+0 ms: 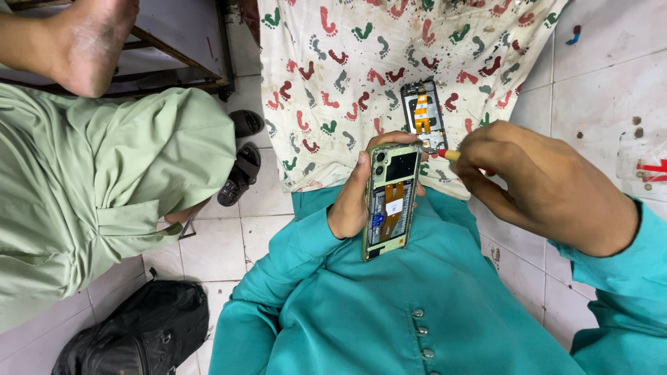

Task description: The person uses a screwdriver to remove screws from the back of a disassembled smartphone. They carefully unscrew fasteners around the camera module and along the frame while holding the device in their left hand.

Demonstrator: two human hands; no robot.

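Teal sleeves frame the shot, and the landmark here is the opened pale-green smartphone (391, 200) with its back cover off, so you can see a black camera block, orange flex cable and a blue bit inside. The left hand (353, 201) has it gripped upright-ish over the lap, fingers (361, 170) curled shut around the phone's left edge, with fingertips peeking round its top and right side.

Just right of the phone's top corner, the right hand (538, 184) is closed in a pinch on a small screwdriver with a yellow and red handle (449, 154); its tip sits right at the phone's upper right corner. I can't tell if it's actually in a screw.

Just above the phone lies a separate black phone frame part with an orange flex strip (423, 114), resting on a white cloth printed with red, green and grey footprints (347, 76). Well left of the phone, another person in light green clothing (104, 180) sits on the tiled floor, with a black bag (139, 333) below-left.
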